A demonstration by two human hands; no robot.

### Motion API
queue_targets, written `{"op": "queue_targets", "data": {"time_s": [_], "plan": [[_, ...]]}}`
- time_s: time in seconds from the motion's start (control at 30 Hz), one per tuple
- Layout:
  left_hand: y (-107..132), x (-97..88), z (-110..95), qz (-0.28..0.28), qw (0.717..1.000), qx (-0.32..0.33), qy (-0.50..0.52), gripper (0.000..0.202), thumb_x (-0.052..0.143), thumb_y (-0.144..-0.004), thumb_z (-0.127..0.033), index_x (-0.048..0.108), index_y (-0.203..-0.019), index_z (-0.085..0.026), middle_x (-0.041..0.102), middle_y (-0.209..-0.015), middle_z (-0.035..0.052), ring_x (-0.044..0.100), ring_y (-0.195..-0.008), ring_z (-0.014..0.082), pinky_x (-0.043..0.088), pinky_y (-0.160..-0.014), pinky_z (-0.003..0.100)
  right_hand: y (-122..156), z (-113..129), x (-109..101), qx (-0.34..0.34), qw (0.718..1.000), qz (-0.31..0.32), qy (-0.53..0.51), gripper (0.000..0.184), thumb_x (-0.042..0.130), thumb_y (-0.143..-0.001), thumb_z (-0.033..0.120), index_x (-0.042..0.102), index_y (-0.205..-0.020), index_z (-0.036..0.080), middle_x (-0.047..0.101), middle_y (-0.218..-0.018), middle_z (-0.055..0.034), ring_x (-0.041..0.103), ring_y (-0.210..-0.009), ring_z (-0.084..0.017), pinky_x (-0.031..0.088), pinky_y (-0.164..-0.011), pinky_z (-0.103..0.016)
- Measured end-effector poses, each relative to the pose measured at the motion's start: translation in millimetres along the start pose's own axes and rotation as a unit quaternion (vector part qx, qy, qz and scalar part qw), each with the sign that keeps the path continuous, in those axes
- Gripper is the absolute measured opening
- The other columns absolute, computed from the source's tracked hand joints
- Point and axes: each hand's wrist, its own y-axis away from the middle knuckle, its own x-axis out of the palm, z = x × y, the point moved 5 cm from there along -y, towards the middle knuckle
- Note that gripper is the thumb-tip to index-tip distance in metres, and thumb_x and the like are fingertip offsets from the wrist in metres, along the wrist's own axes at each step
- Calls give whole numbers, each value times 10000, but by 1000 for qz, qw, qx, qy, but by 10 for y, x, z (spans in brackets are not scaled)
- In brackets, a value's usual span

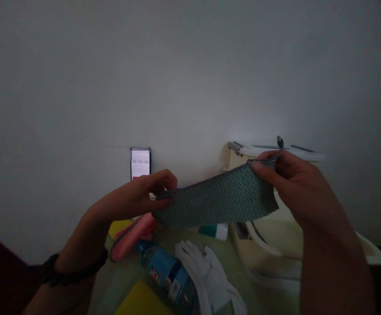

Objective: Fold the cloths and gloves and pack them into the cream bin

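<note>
I am holding a grey-green woven cloth (220, 199) stretched in the air between both my hands.

My left hand (144, 192) is pinching the cloth's lower left corner between thumb and fingers, and my right hand (289, 183) is pinching its upper right corner, so the cloth is slanting upward to the right in front of the pale wall. Below it, a blue bottle (167, 271) is lying beside a white glove (206, 275), with a pink cloth (131, 238) to their left and a yellow sponge (141, 302) nearest me. A phone (140, 164) is leaning against the wall behind my left hand.
</note>
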Motion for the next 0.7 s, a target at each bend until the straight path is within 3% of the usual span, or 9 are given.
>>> {"op": "queue_targets", "data": {"time_s": [0.2,0.33,0.43,0.53,0.7], "plan": [[18,-79,21,-26,999,-13,30,136,601,-811,-261,504,-875,-193,546,-794,-11,554,-731,134,444,-624,237,-1,-90,-15,6,996,66,66,246,665,-708,285,641,-938,200,657,-817,-9,601,-748,-161,458,-657,-298],[68,-244,70,-130,985,-13,115,100,614,-797,-255,556,-854,-197,577,-771,-12,542,-698,119,431,-595,216,41,-106,22,-2,986,147,77,192,639,-715,234,635,-899,179,647,-807,-23,600,-720,-161,470,-641,-293],[127,-389,166,-243,951,-26,191,117,660,-741,-254,587,-818,-202,596,-715,-20,526,-631,110,390,-525,198,131,-77,143,-5,957,273,98,175,574,-761,171,630,-923,204,642,-805,-4,596,-705,-143,465,-633,-269],[168,-475,250,-319,922,-46,215,122,687,-695,-256,602,-759,-198,598,-660,-27,515,-591,104,370,-510,197,235,-35,299,0,916,381,129,178,531,-780,144,621,-910,224,631,-792,13,580,-693,-135,450,-625,-253],[151,-490,275,-335,918,-62,203,145,710,-630,-274,622,-691,-176,626,-656,-10,539,-617,125,395,-549,220,337,-26,505,29,859,477,186,170,483,-703,27,530,-748,184,582,-734,11,542,-672,-120,411,-608,-223]]}}
